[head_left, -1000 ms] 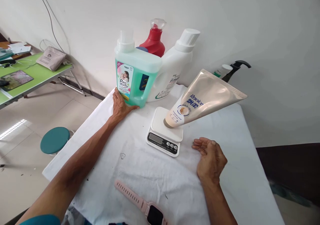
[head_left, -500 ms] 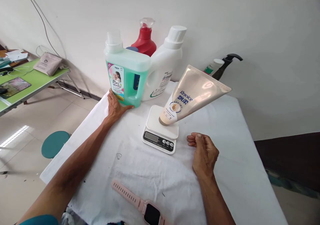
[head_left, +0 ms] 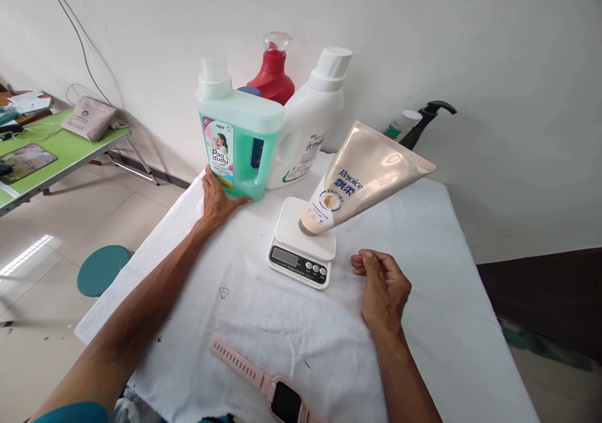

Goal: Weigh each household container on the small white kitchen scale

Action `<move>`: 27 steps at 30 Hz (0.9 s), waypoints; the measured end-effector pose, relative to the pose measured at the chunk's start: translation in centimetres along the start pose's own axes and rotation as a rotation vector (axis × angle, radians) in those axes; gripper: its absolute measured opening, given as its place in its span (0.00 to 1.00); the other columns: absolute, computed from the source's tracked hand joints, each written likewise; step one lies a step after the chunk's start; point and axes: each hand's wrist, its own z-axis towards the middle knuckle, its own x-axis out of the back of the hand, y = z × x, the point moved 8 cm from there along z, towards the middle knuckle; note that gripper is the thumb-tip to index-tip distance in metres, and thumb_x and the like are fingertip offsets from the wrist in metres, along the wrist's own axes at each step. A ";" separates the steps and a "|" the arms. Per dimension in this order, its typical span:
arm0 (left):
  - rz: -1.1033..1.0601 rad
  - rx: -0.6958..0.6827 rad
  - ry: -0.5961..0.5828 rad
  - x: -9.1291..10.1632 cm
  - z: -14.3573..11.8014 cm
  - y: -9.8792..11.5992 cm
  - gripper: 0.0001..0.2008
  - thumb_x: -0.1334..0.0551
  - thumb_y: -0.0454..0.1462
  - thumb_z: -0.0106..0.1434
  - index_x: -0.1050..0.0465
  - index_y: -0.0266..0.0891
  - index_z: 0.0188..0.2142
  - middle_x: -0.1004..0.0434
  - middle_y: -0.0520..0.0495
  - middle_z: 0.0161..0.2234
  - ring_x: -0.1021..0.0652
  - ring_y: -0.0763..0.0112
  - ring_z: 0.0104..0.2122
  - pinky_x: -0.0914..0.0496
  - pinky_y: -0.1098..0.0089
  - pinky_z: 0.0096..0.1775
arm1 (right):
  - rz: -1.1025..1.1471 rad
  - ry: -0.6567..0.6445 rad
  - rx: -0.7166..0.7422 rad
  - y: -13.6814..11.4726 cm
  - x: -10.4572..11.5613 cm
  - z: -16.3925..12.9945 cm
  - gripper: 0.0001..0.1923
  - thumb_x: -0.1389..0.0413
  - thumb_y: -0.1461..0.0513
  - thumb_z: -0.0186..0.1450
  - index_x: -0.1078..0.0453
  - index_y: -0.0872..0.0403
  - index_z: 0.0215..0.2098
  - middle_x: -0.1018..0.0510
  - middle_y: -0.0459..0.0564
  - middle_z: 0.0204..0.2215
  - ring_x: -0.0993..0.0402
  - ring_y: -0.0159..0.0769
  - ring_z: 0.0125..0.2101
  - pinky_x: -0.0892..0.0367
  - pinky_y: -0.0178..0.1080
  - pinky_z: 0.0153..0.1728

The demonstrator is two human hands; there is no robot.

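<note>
Near edge: a pale pink, rubber-strapped watch with a dark square face (head_left: 269,384) lies on the white, cloth-covered table (head_left: 329,341).
Right side: the right hand (head_left: 386,291) is near the scale but apart from it, fingers half curled and close together, thumb over them; whether they pinch I cannot tell.
Middle: a flat white plastic scale with a black button panel (head_left: 301,248) carries a beige-gold, tapering plastic tube printed "Rejoice" (head_left: 357,175), cap down, leaning toward the right edge.
Left edge: the left hand (head_left: 217,203) touches the foot of a translucent green plastic jug (head_left: 239,122), fingers together at its side, thumb spread along its front; how firmly, I cannot tell.
Far edge: a white plastic bottle with a ribbed cap (head_left: 313,128), a red plastic pump bottle (head_left: 273,79), and, partly behind the tube, a dark pump bottle (head_left: 416,135).
Floor beyond left edge: a round teal stool (head_left: 103,271).
</note>
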 end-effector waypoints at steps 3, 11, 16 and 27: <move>0.025 -0.001 0.004 0.0 0.0 -0.1 0.77 0.16 0.41 0.37 0.62 0.32 0.76 0.47 0.22 0.70 0.43 0.34 0.74 0.45 0.42 0.74 | 0.007 0.006 -0.019 0.1 0.1 -0.2 0.28 0.36 0.38 0.62 0.24 0.54 0.38 0.19 0.51 0.32 0.24 0.39 0.31 0.27 0.44 0.37; -0.006 -0.027 0.009 -0.1 -0.1 -0.2 0.75 0.16 0.43 0.37 0.59 0.35 0.75 0.46 0.24 0.71 0.42 0.33 0.73 0.45 0.39 0.73 | 0.058 -0.174 0.223 -8.8 -3.1 0.0 0.45 0.26 0.43 0.52 0.33 0.47 0.62 0.23 0.56 0.61 0.28 0.52 0.63 0.27 0.51 0.55; -0.018 -0.028 0.023 -0.2 0.0 -0.5 0.74 0.16 0.41 0.37 0.57 0.34 0.75 0.44 0.24 0.70 0.40 0.34 0.72 0.43 0.41 0.73 | -0.224 -0.239 0.152 -11.4 -7.1 1.4 0.37 0.26 0.37 0.45 0.21 0.51 0.42 0.15 0.55 0.44 0.20 0.56 0.48 0.26 0.54 0.48; -0.013 -0.023 0.021 -0.3 -0.1 -0.7 0.73 0.15 0.41 0.37 0.57 0.35 0.74 0.46 0.24 0.71 0.40 0.35 0.72 0.43 0.41 0.72 | -0.194 -0.205 0.093 -11.0 -7.2 3.4 0.30 0.26 0.42 0.46 0.18 0.53 0.37 0.13 0.55 0.41 0.18 0.61 0.49 0.26 0.56 0.51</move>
